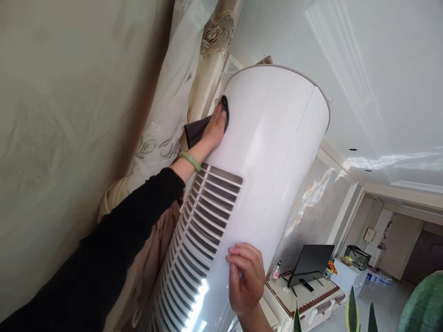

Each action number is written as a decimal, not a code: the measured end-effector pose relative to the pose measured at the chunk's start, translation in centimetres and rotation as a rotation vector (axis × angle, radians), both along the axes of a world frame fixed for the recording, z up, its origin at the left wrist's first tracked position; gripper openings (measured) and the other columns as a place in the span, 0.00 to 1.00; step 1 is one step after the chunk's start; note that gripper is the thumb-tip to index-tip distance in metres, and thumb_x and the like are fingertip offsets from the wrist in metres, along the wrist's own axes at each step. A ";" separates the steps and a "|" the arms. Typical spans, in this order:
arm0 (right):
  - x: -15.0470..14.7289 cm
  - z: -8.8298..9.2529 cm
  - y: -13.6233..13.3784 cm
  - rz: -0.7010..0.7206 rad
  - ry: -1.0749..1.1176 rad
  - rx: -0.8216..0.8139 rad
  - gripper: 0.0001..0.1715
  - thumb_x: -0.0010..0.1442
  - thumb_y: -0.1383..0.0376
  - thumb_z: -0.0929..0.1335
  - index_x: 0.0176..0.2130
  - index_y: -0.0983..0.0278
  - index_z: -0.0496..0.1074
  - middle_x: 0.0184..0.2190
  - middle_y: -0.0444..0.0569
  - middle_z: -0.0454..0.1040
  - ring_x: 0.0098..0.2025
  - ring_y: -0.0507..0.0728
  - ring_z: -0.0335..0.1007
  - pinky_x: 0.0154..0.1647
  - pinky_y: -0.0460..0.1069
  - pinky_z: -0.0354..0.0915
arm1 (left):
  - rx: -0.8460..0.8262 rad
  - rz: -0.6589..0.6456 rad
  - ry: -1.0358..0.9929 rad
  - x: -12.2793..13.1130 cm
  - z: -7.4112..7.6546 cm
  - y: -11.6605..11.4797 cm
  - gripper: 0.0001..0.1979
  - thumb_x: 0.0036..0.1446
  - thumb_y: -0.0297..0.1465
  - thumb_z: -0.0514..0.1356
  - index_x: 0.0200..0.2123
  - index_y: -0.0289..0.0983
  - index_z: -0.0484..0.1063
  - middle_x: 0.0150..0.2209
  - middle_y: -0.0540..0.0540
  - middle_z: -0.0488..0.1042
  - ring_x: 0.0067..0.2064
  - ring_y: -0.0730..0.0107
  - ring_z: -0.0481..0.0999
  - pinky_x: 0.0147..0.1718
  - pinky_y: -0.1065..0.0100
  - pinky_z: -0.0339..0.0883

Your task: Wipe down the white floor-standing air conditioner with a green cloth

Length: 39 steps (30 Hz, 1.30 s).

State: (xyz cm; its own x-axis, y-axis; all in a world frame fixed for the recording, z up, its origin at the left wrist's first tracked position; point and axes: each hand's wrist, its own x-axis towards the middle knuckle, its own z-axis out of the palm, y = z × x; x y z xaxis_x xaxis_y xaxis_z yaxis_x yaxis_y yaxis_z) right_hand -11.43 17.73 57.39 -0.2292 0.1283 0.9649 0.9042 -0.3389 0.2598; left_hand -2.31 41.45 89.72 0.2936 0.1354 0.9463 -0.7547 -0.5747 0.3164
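A tall white tower air conditioner [266, 138] fills the middle of the tilted view, with a slatted grille [204, 216] down its front. My left hand [214, 129], in a black sleeve with a green bangle [190, 161] at the wrist, presses a dark cloth [196, 131] against the unit's upper part. One edge of the cloth wraps over my fingertips. Lower down, my right hand [246, 279] rests on the white front panel beside the grille, holding nothing.
Sheer and embroidered curtains [162, 115] hang between the unit and a pale wall [62, 138]. Farther off stand a TV [310, 265] on a low cabinet [301, 299] and a glass tank [357, 257]. Plant leaves [424, 304] rise at the lower right.
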 end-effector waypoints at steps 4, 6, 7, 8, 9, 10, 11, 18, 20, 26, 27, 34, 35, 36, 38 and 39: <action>0.0 -0.1 0.0 0.005 0.005 -0.011 0.17 0.63 0.80 0.64 0.42 0.63 0.77 0.41 0.49 0.78 0.50 0.56 0.75 0.52 0.55 0.74 | 0.170 0.030 -0.173 -1.6 -5.2 -1.5 0.39 0.73 0.56 0.37 0.80 0.47 0.42 0.82 0.48 0.37 0.82 0.60 0.31 0.79 0.50 0.29; 0.0 -0.1 0.0 0.008 0.002 -0.019 0.17 0.63 0.80 0.65 0.42 0.64 0.77 0.42 0.49 0.78 0.51 0.56 0.75 0.52 0.55 0.74 | 0.279 0.034 -0.276 -2.6 -5.9 -2.9 0.39 0.72 0.58 0.39 0.79 0.50 0.45 0.82 0.51 0.36 0.82 0.57 0.28 0.79 0.48 0.28; 0.0 -0.1 0.0 0.008 -0.002 -0.023 0.17 0.63 0.81 0.64 0.42 0.64 0.77 0.42 0.49 0.78 0.51 0.56 0.75 0.52 0.55 0.74 | 0.330 0.030 -0.311 -3.1 -5.5 -3.6 0.39 0.71 0.58 0.39 0.79 0.51 0.46 0.82 0.52 0.36 0.82 0.56 0.27 0.79 0.49 0.28; 0.0 -0.1 -0.1 0.008 -0.005 -0.026 0.17 0.63 0.81 0.64 0.42 0.64 0.77 0.42 0.49 0.78 0.51 0.56 0.74 0.53 0.54 0.73 | 0.369 0.024 -0.334 -3.4 -4.6 -4.3 0.38 0.72 0.58 0.39 0.78 0.50 0.48 0.82 0.53 0.37 0.82 0.56 0.27 0.80 0.51 0.29; 0.0 0.0 -0.1 0.009 -0.008 -0.028 0.17 0.62 0.81 0.64 0.42 0.64 0.77 0.42 0.49 0.78 0.52 0.56 0.74 0.52 0.54 0.73 | 0.389 0.016 -0.345 -3.5 -3.3 -4.7 0.38 0.72 0.57 0.40 0.78 0.49 0.50 0.82 0.54 0.37 0.82 0.56 0.26 0.80 0.54 0.28; 0.0 0.0 -0.1 0.010 -0.010 -0.031 0.17 0.62 0.81 0.64 0.42 0.65 0.77 0.42 0.49 0.78 0.52 0.56 0.74 0.52 0.54 0.73 | 0.393 0.009 -0.344 -3.4 -1.6 -5.1 0.38 0.72 0.56 0.42 0.78 0.48 0.51 0.82 0.55 0.37 0.82 0.57 0.25 0.80 0.57 0.28; 0.0 0.0 -0.2 0.010 -0.011 -0.035 0.17 0.62 0.81 0.64 0.42 0.65 0.77 0.42 0.50 0.78 0.51 0.56 0.74 0.52 0.54 0.73 | 0.374 0.008 -0.331 -3.3 0.4 -5.2 0.37 0.73 0.55 0.43 0.78 0.48 0.51 0.82 0.56 0.37 0.82 0.56 0.25 0.80 0.59 0.27; -0.1 0.2 -0.3 0.027 -0.012 -0.037 0.17 0.60 0.82 0.63 0.41 0.66 0.75 0.41 0.50 0.77 0.50 0.55 0.74 0.52 0.53 0.73 | 0.156 -0.014 -0.188 -1.9 9.4 -2.8 0.33 0.77 0.47 0.42 0.80 0.46 0.45 0.80 0.68 0.41 0.82 0.57 0.27 0.80 0.64 0.23; -0.2 0.4 -0.3 0.035 -0.014 -0.031 0.17 0.60 0.82 0.63 0.40 0.66 0.75 0.41 0.49 0.77 0.50 0.55 0.74 0.52 0.52 0.72 | 0.104 -0.033 -0.163 -2.1 9.2 -2.1 0.32 0.78 0.44 0.40 0.80 0.44 0.45 0.80 0.65 0.44 0.82 0.62 0.30 0.80 0.67 0.26; -0.2 0.6 -0.1 0.032 -0.012 -0.020 0.16 0.59 0.81 0.64 0.39 0.66 0.75 0.40 0.48 0.77 0.49 0.55 0.74 0.50 0.51 0.72 | -0.026 -0.200 -0.082 -1.5 6.2 -0.7 0.31 0.79 0.39 0.39 0.79 0.34 0.43 0.81 0.57 0.41 0.82 0.72 0.37 0.79 0.74 0.31; -0.1 0.6 -0.2 0.029 -0.014 -0.020 0.16 0.59 0.81 0.64 0.39 0.66 0.75 0.40 0.48 0.77 0.49 0.55 0.74 0.50 0.52 0.72 | -0.039 -0.226 -0.077 -1.2 5.7 -0.4 0.31 0.79 0.39 0.39 0.79 0.35 0.44 0.81 0.58 0.42 0.82 0.71 0.38 0.79 0.73 0.32; 0.2 0.0 -0.3 -0.006 -0.022 -0.033 0.14 0.62 0.79 0.64 0.39 0.66 0.76 0.40 0.49 0.77 0.48 0.56 0.75 0.50 0.53 0.72 | -0.072 -0.255 -0.040 1.3 1.4 1.2 0.33 0.78 0.38 0.36 0.79 0.32 0.44 0.81 0.49 0.44 0.82 0.67 0.38 0.78 0.66 0.33; 0.2 0.0 -0.3 -0.008 -0.023 -0.035 0.14 0.62 0.79 0.64 0.39 0.66 0.76 0.40 0.49 0.77 0.48 0.56 0.75 0.49 0.53 0.72 | -0.074 -0.266 -0.035 1.6 0.5 1.4 0.33 0.78 0.39 0.37 0.79 0.33 0.44 0.81 0.49 0.45 0.82 0.66 0.38 0.78 0.66 0.33; 0.1 0.0 -0.2 -0.008 -0.023 -0.036 0.14 0.62 0.80 0.64 0.39 0.66 0.76 0.40 0.49 0.78 0.48 0.56 0.75 0.49 0.53 0.72 | -0.074 -0.279 -0.029 1.9 -0.5 1.6 0.33 0.77 0.41 0.37 0.80 0.36 0.45 0.80 0.51 0.46 0.82 0.65 0.39 0.78 0.65 0.34; 0.1 0.1 -0.1 -0.007 -0.022 -0.040 0.15 0.61 0.81 0.64 0.39 0.66 0.76 0.40 0.49 0.78 0.48 0.56 0.75 0.50 0.54 0.72 | -0.080 -0.301 -0.024 2.3 -2.8 1.9 0.34 0.76 0.46 0.39 0.79 0.42 0.48 0.80 0.52 0.49 0.82 0.62 0.40 0.79 0.63 0.35; 0.1 0.1 -0.1 -0.008 -0.021 -0.044 0.15 0.61 0.81 0.65 0.39 0.67 0.76 0.40 0.49 0.78 0.49 0.56 0.75 0.50 0.54 0.72 | -0.080 -0.302 -0.023 2.4 -4.1 2.0 0.35 0.75 0.48 0.39 0.79 0.43 0.49 0.80 0.51 0.49 0.82 0.60 0.41 0.79 0.62 0.35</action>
State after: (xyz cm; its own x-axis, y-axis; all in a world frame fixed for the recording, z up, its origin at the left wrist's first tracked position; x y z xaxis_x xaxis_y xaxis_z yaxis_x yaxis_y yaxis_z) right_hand -11.37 17.62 57.51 -0.2479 0.1724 0.9533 0.8960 -0.3335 0.2933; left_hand 0.09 43.45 85.65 0.3104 0.1200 0.9430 -0.8949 -0.2977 0.3324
